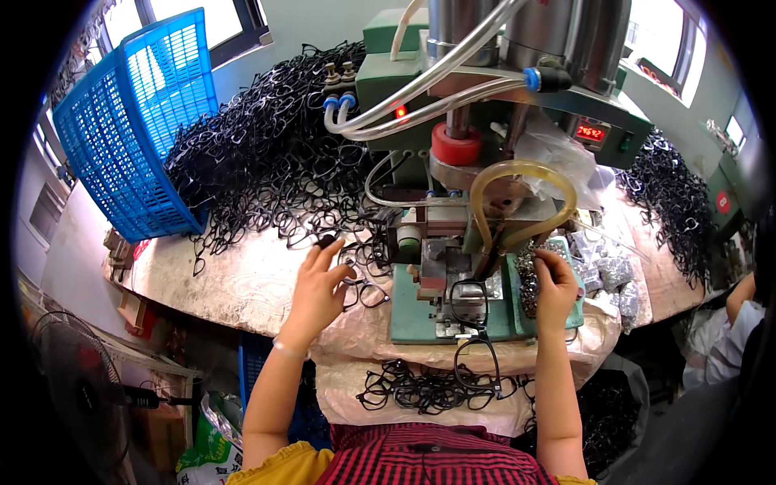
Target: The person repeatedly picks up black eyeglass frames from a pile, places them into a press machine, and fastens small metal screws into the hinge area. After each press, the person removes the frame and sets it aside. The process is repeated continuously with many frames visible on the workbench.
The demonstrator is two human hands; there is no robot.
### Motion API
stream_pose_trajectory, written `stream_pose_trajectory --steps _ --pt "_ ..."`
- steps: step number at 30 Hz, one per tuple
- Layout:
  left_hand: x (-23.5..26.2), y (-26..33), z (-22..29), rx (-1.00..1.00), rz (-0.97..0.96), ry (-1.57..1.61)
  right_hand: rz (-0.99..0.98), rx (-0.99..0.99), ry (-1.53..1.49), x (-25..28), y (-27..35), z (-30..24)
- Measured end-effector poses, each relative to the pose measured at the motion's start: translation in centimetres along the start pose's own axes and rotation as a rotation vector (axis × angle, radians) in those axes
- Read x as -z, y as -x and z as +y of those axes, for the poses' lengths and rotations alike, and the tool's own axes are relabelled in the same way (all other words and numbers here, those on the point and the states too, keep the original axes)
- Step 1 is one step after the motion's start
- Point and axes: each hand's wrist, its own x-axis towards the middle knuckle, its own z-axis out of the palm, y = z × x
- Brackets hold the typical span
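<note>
Black plastic eyeglass frame [470, 296] lay on green press [453, 315]. Left hand [319, 291] pinched next frame [327, 241]; right hand [554, 283] pinched small part, unclear. Large frame pile [267, 162] remained.

Blue plastic lattice basket [129, 121], tipped on its side at the far left of the green press machine [485, 105]. Clear looped hose [521, 174] on the machine's front. Black electric fan [77, 388] below and left. Second heap of black frames [675, 202] right of the machine.
</note>
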Motion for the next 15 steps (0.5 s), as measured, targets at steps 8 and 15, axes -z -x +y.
stream_pose_trajectory --steps 8,15 --pt "-6.7 2.6 -6.1 0.290 0.436 0.161 0.171 0.215 0.558 9.4 5.2 -0.7" --pt "-4.6 -0.8 -5.9 0.402 0.530 0.842 -0.068 0.288 0.330 5.2 5.5 -7.3"
